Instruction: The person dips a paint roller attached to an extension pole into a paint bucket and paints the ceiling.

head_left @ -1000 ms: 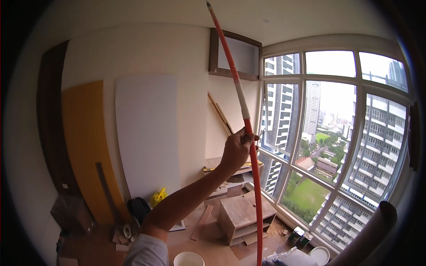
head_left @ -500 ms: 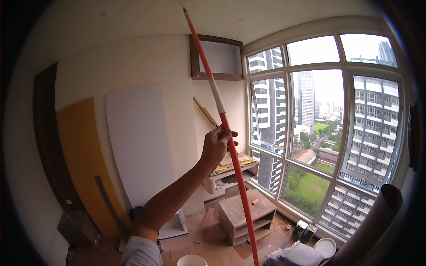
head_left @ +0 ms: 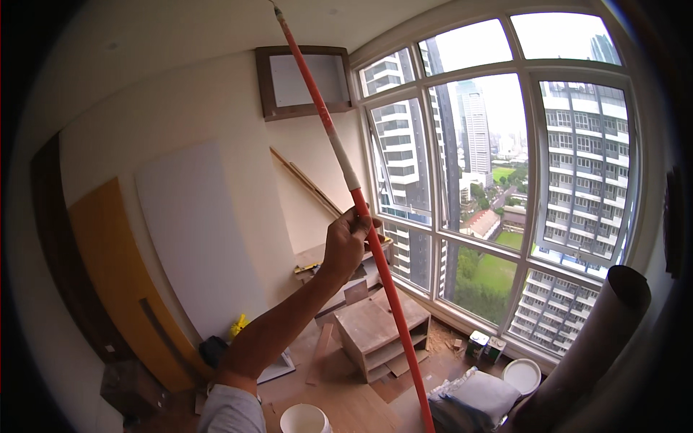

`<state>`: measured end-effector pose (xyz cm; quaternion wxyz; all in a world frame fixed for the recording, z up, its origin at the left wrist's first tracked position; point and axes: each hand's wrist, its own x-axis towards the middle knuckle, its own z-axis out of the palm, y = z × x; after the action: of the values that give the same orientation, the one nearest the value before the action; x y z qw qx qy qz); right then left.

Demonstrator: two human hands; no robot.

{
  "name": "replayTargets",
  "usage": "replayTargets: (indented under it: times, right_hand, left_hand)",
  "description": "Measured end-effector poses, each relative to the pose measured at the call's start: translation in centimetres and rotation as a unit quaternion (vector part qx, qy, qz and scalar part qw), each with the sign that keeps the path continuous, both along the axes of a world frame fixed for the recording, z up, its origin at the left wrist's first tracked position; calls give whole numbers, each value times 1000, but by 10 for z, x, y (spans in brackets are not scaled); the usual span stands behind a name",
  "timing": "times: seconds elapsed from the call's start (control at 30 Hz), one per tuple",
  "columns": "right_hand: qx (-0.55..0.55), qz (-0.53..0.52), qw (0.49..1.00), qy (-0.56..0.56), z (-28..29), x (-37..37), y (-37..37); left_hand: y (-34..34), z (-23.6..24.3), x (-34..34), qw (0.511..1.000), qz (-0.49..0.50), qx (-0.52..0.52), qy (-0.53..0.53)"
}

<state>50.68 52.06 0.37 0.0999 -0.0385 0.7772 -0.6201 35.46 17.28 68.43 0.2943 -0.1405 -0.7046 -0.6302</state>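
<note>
My left hand [head_left: 348,242] is closed around a long orange pole [head_left: 390,289], with the fingers wrapped past its far side. The pole slants from the lower edge up toward the ceiling, leaning left at the top. A pale grey band of wrapping [head_left: 343,160] covers it just above my hand. Its thin dark tip [head_left: 278,12] ends close to the ceiling, and whether it touches cannot be made out. The pole's lower end runs out of view. No part of my right hand shows.
A wooden shelf unit [head_left: 375,321] stands on the floor beyond the pole. Near it are a white bucket [head_left: 303,420], a filled plastic bag [head_left: 476,397], cans [head_left: 478,344] and a large roll [head_left: 599,339]. Boards [head_left: 195,216] lean on the left wall; a cabinet [head_left: 303,79] hangs above.
The view has turned right and slightly down, so the room shifts left in it. My left hand keeps its grip on the pole, which leans slightly more to the left.
</note>
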Motion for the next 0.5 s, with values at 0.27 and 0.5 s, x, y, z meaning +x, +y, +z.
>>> replayTargets:
  times: [0.27,0.5]
  right_hand:
    - [26,-30,999,22,-47,-36,40]
    - [26,-47,999,7,-23,-39,57]
  left_hand:
    - [52,-11,-37,1000,-15,-8,-5]
    - [76,-15,-60,1000,-30,-4,-2]
